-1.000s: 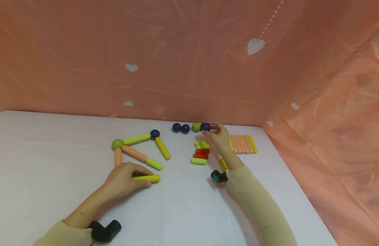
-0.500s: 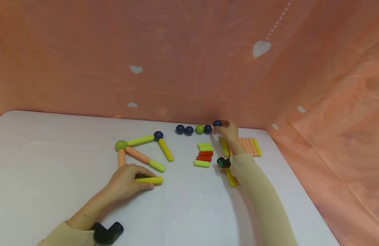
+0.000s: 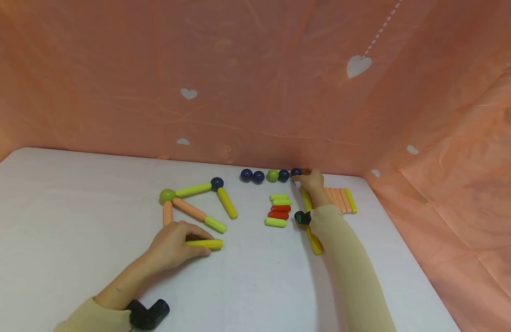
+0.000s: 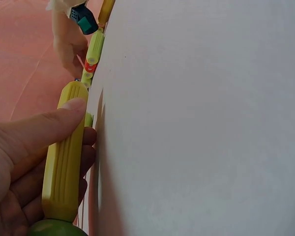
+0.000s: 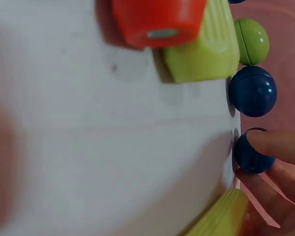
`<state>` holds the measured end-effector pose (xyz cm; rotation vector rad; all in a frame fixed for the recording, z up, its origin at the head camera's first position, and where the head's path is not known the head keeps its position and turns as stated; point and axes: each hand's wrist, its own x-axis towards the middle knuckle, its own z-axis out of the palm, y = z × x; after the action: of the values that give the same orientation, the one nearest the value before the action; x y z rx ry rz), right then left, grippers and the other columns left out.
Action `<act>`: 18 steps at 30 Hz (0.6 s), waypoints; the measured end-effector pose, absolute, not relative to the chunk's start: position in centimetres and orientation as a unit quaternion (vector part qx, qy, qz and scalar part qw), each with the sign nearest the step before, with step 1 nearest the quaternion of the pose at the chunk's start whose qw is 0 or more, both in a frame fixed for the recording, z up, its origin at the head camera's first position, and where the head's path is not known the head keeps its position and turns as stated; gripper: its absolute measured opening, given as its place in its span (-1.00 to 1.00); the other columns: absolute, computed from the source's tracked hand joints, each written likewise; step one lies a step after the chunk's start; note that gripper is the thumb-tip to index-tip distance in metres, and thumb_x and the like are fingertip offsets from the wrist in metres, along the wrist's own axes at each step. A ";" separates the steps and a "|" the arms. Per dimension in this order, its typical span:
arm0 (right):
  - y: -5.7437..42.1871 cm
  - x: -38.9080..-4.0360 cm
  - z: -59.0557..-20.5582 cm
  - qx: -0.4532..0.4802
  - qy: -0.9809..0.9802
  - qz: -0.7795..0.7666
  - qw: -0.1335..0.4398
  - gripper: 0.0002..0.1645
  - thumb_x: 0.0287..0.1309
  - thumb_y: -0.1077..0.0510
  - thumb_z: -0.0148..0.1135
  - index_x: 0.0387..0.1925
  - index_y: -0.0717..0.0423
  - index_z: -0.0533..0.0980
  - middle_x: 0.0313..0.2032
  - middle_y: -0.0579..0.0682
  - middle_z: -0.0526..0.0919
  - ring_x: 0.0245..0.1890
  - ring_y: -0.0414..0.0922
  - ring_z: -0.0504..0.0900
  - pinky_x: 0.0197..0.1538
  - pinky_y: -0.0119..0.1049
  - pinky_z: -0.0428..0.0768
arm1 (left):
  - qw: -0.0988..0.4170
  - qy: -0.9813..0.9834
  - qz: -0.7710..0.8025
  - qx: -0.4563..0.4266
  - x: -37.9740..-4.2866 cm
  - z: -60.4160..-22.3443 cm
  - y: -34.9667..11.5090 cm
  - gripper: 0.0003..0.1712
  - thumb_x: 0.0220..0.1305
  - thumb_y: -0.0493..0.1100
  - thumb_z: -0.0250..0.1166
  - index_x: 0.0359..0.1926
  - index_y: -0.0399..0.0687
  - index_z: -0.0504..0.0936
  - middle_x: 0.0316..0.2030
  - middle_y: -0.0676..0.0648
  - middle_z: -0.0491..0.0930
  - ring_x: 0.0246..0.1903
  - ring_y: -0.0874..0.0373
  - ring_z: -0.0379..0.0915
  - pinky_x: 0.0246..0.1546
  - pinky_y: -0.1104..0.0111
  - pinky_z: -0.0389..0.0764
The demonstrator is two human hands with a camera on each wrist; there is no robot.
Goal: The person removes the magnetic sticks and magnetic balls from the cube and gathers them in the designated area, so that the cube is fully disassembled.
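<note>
My left hand (image 3: 176, 244) holds a yellow stick (image 4: 66, 157), thumb along its top and fingers behind. A green ball (image 4: 56, 228) shows at the stick's near end in the left wrist view. At the back of the table, my right hand (image 3: 313, 182) pinches a dark blue ball (image 5: 253, 152) between thumb and fingers, at the right end of a row. Just left of it are another dark blue ball (image 5: 253, 91) and a light green ball (image 3: 272, 175). Beyond the left hand lies a joined figure of sticks with a green ball (image 3: 167, 196) and a blue ball (image 3: 216, 183).
Two more blue balls (image 3: 252, 176) sit further left in the row. Short green and red sticks (image 3: 280, 209) lie stacked side by side mid-table. Peach sticks (image 3: 337, 200) and yellow sticks (image 3: 313, 240) lie around the right forearm. A pink cloth (image 3: 255, 92) hangs behind the table.
The right hand has lifted the dark blue ball away from its neighbour, carried it right and lowered it at the row's end. The left hand keeps its hold, while the head view shifts slightly.
</note>
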<state>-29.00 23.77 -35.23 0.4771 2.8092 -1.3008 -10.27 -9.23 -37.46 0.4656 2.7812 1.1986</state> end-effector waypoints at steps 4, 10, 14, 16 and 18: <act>23.9 -28.9 -35.2 0.142 0.891 -0.431 0.011 -0.32 0.09 0.24 0.33 0.27 0.19 0.36 0.19 0.22 0.48 0.14 0.13 0.44 0.22 -0.11 0.45 | 0.039 0.909 0.388 0.150 -10.2 -37.3 -9.2 -0.77 -0.04 -0.09 0.52 -0.27 0.13 0.77 -0.35 0.17 0.71 -0.29 0.25 0.51 -0.23 0.29 0.48; 24.0 -27.6 -34.1 0.118 0.892 -0.436 0.012 -0.27 0.12 0.22 0.31 0.34 0.14 0.31 0.28 0.23 0.38 0.29 0.15 0.33 0.34 -0.05 0.33 | 0.043 0.909 0.386 0.152 -10.1 -37.1 -9.2 -0.76 -0.05 -0.05 0.53 -0.27 0.14 0.77 -0.33 0.15 0.71 -0.29 0.25 0.51 -0.25 0.27 0.49; 23.1 -25.2 -33.2 0.083 0.892 -0.445 -0.017 -0.36 0.16 0.17 0.28 0.28 0.15 0.37 0.25 0.19 0.43 0.30 0.12 0.32 0.35 -0.04 0.31 | 0.045 0.909 0.386 0.150 -10.1 -37.0 -9.2 -0.75 -0.05 -0.03 0.52 -0.26 0.15 0.76 -0.34 0.15 0.70 -0.31 0.26 0.51 -0.27 0.27 0.49; 22.3 -23.7 -32.9 0.057 0.885 -0.461 -0.032 -0.42 0.18 0.18 0.27 0.24 0.18 0.40 0.22 0.18 0.46 0.27 0.10 0.36 0.33 -0.04 0.35 | 0.044 0.910 0.384 0.152 -10.2 -37.0 -9.2 -0.75 -0.04 -0.03 0.52 -0.26 0.14 0.76 -0.35 0.15 0.70 -0.32 0.27 0.51 -0.28 0.27 0.49; 21.5 -22.1 -32.9 0.032 0.878 -0.476 -0.038 -0.46 0.20 0.19 0.25 0.21 0.21 0.41 0.20 0.18 0.48 0.25 0.09 0.38 0.30 -0.05 0.38 | 0.046 0.909 0.383 0.155 -10.2 -37.0 -9.1 -0.75 -0.04 -0.04 0.52 -0.26 0.12 0.75 -0.35 0.15 0.69 -0.34 0.27 0.50 -0.28 0.27 0.49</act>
<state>-22.09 21.53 -32.89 0.1028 2.8279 -1.5312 -10.16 -9.12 -36.99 0.4737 2.7768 1.1700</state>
